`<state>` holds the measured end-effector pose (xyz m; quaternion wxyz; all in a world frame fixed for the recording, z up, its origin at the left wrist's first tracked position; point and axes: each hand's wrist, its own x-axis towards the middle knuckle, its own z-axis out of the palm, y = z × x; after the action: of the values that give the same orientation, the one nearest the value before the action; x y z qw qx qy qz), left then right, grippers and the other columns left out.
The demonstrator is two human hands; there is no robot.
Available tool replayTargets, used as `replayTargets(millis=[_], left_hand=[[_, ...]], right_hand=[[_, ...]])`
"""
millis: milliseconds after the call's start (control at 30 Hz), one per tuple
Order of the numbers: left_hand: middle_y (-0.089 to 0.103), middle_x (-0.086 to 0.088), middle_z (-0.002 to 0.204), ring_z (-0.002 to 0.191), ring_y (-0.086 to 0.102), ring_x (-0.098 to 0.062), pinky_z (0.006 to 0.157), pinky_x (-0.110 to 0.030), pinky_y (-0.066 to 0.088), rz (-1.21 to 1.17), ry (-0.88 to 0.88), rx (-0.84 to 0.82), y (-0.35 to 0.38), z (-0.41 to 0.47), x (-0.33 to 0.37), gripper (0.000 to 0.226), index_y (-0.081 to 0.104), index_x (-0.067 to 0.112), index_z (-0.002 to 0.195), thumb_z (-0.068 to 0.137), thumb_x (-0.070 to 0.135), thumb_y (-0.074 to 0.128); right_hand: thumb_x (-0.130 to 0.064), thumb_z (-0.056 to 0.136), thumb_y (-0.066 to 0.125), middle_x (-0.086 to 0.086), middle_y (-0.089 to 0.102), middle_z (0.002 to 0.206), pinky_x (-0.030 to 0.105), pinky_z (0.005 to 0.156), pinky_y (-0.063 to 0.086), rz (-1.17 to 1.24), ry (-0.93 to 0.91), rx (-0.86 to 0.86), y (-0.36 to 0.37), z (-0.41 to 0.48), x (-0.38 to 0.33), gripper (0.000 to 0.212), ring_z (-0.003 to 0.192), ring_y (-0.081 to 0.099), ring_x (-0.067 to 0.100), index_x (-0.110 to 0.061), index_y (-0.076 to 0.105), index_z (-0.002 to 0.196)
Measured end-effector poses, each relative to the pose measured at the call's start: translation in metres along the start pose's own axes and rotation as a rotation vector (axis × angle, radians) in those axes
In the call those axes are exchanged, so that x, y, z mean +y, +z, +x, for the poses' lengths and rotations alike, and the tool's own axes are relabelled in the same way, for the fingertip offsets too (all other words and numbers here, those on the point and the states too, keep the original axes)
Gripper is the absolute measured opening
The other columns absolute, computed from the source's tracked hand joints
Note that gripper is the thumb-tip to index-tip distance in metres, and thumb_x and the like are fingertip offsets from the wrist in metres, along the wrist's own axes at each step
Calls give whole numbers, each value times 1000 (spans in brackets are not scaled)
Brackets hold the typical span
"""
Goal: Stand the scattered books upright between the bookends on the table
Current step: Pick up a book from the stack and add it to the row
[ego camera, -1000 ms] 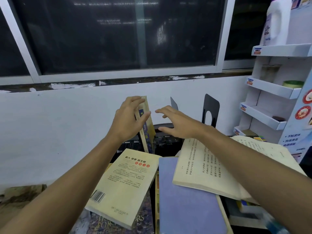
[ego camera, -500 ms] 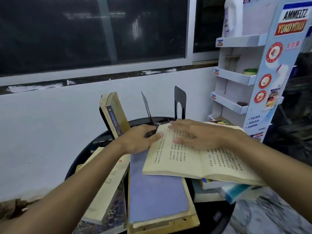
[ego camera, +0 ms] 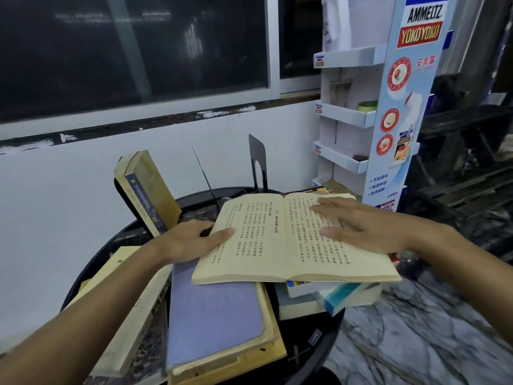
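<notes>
- An open book (ego camera: 291,240) with yellowed pages of vertical print lies face up at the centre of the frame. It rests on other books on a round black counter (ego camera: 319,343).
- The left hand (ego camera: 191,240) grips the open book's left edge. The thumb lies on the left page and the fingers curl past the edge.
- The right hand (ego camera: 358,226) rests flat on the right page, fingers straight and spread, holding nothing.
- A purple-blue book (ego camera: 213,309) lies under the open book's near edge. A cream book (ego camera: 130,301) lies at lower left beneath the left forearm. Stacked books (ego camera: 341,295) sit under the open book's right half.
- Above the left hand, a thick yellow book (ego camera: 150,190) tilts leftward against a black bookend (ego camera: 125,200).
- Behind the open book, at upper centre, stand a thin bookend (ego camera: 204,176) seen edge-on and a taller bookend (ego camera: 258,159).
- A white display rack (ego camera: 347,115) stands at upper right.
- Half a second earlier the right hand's fingertips lay on the left page; now the hand lies on the right page. The left thumb, then at the page edge, now lies on the page. One second ago the left hand was on the tilted yellow book.
</notes>
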<state>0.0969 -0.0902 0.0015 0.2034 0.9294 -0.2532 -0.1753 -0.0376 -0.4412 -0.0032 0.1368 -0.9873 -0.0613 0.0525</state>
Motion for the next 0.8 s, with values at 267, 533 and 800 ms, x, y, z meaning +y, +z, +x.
replayTargets(millis=[267,533,800], left_hand=[[71,20,112,104,67,-1,91,-29,55,-89,17,101,-5,-4,0,72,64,34,122,71,84,56],[74,20,110,101,71,-1,86,-30,57,-353,226,242,-39,-25,40,31,65,35,126,97,43,59],[67,26,126,116,61,10,90,-11,43,-422,453,210,-37,-26,88,39,61,37,136,101,44,45]], right_hand=[[-75,90,36,-24,11,164,27,121,11,15,66,38,-6,-22,27,75,141,8,-9,-44,23,157],[-62,93,51,-21,27,157,12,108,24,-36,-20,115,-18,-22,22,67,131,26,-8,-37,35,153],[-64,92,47,-28,47,139,26,103,44,-1,-82,284,-44,-33,4,52,124,46,-4,-46,49,140]])
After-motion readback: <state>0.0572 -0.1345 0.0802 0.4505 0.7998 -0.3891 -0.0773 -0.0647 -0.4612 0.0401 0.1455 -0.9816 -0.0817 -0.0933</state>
